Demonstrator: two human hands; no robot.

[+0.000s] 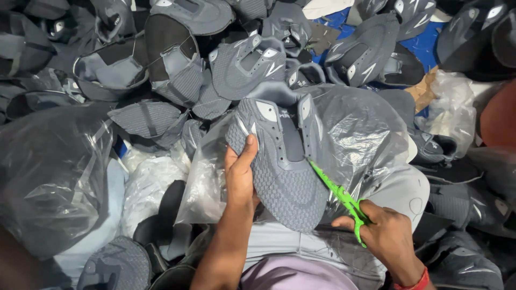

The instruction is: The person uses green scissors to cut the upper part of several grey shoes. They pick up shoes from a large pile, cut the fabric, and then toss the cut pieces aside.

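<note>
Now | left hand [240, 177] clasps 1 grey shoe upper [279, 161] | right hand [388, 236] grips 1 green scissors [338, 196]

Lighting is moderate and even, coming from above; it throws only soft shadows between the piled grey pieces, while the upper left corner falls off into darkness. White glare streaks the crinkled clear plastic bag [360, 134] at centre right and the larger bag [48, 172] at left. Focus is sharp at centre, softening slightly toward the edges, with mild wide-angle stretching there.
</note>
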